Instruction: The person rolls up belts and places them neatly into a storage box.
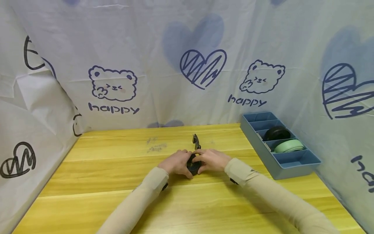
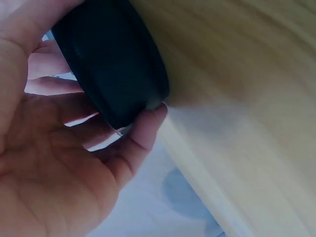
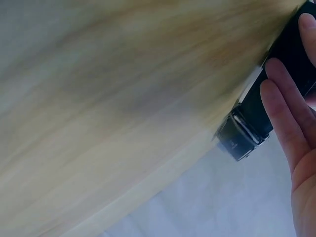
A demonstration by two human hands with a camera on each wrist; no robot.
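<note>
A black belt (image 1: 193, 169), rolled into a coil, stands on its edge on the wooden table between both hands. Its buckle end (image 1: 197, 142) sticks out from the coil toward the back; the metal buckle (image 3: 243, 129) shows in the right wrist view. My left hand (image 1: 176, 163) grips the coil's left side, with thumb and fingers around the smooth outer strap (image 2: 108, 64) in the left wrist view. From the right, my right hand (image 1: 214, 159) holds the coil, fingertips at its top opening and thumb at the near side. Two fingers (image 3: 279, 98) lie along the strap near the buckle.
At the right stands a blue divided box (image 1: 264, 159). One compartment holds another black coil (image 1: 277, 133), and the one nearer holds a mint green coil (image 1: 289, 146). A white printed cloth (image 1: 157, 65) hangs behind and beside the table (image 1: 117, 169).
</note>
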